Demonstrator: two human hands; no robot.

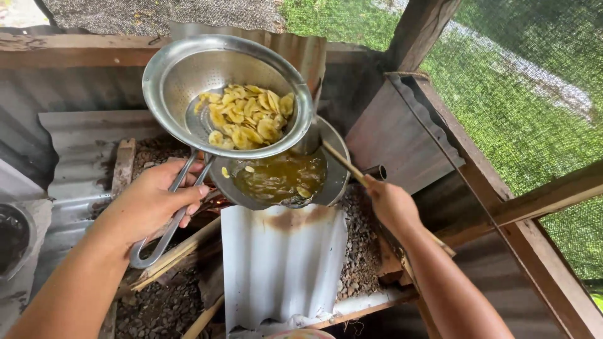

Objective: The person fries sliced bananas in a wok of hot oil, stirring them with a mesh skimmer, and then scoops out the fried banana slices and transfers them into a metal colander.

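My left hand [156,199] grips the wire handle of a round metal strainer [182,75], held tilted above the pan. Yellow fried chips [246,117] lie in a heap in the strainer's bowl. Below it sits a metal pan [333,164] of dark hot oil [279,177] with a few chips floating in it. My right hand [391,202] holds a long wooden-handled ladle [342,162] whose far end dips into the oil, partly hidden behind the strainer.
A corrugated metal sheet [282,263] stands in front of the stove, with firewood sticks [173,257] and gravel beside it. More metal sheets line the back. A dark pot [14,238] sits at the left edge. Wooden beams and green netting [527,94] close the right side.
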